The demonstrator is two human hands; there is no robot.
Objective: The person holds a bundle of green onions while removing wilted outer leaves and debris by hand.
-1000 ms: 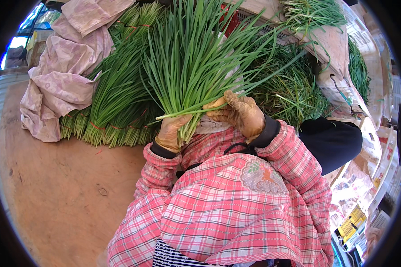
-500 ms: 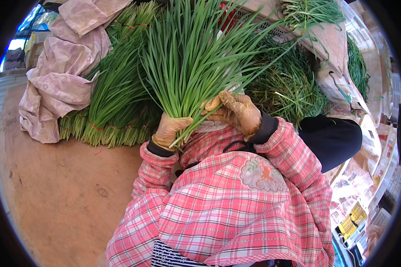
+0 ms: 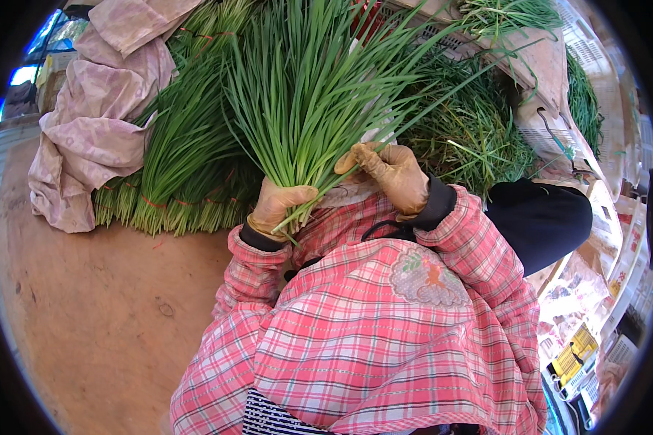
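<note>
A big fanned bunch of garlic chives [image 3: 305,109] rises from my left hand [image 3: 277,206], which wears a stained tan glove and is closed round the pale stem ends. A few stem ends poke out below the thumb. My right hand [image 3: 392,174], gloved the same way, is at the bunch's right edge, thumb and forefinger pinched on chive leaves there. The fingertips partly hide what they grip.
Tied chive bundles [image 3: 174,181] with red bands stand on the brown board [image 3: 109,312] at left, partly under a crumpled pinkish cloth [image 3: 94,123]. Loose chives [image 3: 479,130] heap at right, beside a wooden plank [image 3: 533,61]. Plastic crates [image 3: 580,355] line the right side.
My right hand has turned slightly, its thumb and forefinger now closer together at the bunch's edge. The left hand keeps its hold, and the bunch has hardly moved.
</note>
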